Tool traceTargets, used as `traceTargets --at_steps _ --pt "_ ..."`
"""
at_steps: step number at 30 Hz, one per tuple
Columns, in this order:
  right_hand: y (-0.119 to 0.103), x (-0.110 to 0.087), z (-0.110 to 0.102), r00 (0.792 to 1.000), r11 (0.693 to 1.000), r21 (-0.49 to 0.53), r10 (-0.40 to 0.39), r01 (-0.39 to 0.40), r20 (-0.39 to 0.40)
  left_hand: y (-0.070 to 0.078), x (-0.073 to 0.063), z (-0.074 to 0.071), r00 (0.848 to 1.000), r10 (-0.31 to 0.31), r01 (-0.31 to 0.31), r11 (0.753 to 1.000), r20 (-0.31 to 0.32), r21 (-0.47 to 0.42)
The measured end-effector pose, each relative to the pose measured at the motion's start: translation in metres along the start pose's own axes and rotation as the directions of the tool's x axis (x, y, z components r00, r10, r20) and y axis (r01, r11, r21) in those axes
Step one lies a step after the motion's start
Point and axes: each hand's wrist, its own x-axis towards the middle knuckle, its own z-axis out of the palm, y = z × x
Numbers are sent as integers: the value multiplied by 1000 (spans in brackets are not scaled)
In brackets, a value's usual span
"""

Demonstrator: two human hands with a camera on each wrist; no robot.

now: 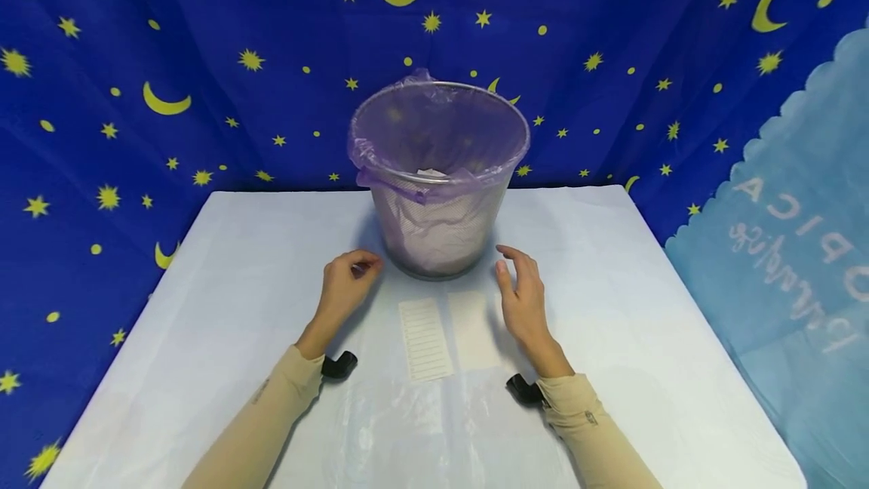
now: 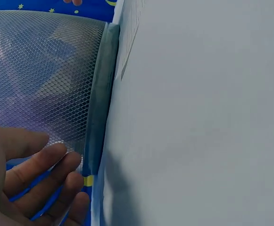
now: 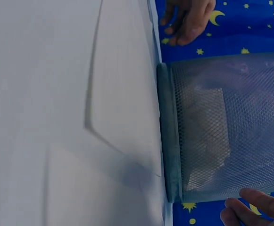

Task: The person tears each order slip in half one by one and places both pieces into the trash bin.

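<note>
A mesh waste bin [image 1: 492, 206] stands at the back middle of the table, lined with a thin purple bag [image 1: 394, 187] folded over its rim. Pale paper [image 1: 431, 173] shows inside it. My left hand [image 1: 348, 283] is just left of the bin's base, fingers loosely bent and holding nothing; the left wrist view shows those fingers [image 2: 42, 167] beside the mesh. On the other side, my right hand [image 1: 524, 304] has relaxed fingers and nothing in it. Between the hands lie a lined paper strip [image 1: 425, 339] and a plain pale sheet [image 1: 473, 330], both flat before the bin.
A white cover [image 1: 204, 368] lies over the table. Behind it hangs a blue cloth [image 1: 271, 6] with yellow moons and stars. Light blue lettered fabric [image 1: 801, 247] hangs at the right. Black wrist mounts [image 1: 339, 365] poke out by both sleeves.
</note>
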Motion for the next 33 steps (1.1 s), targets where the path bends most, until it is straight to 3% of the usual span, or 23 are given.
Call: traceTargets --at_steps 5,10,17,33 --pt "0 -1 5 999 999 -27 -46 47 29 -1 -3 0 997 -41 39 999 67 37" --pt "4 5 8 993 992 -55 -116 116 13 1 -3 4 991 1 -9 998 136 60" --pt "10 2 11 994 991 -73 -109 110 29 0 -9 13 974 52 -60 998 222 32" --pt "-8 -18 27 972 993 -37 -100 110 212 6 -21 30 945 142 -152 988 294 13"
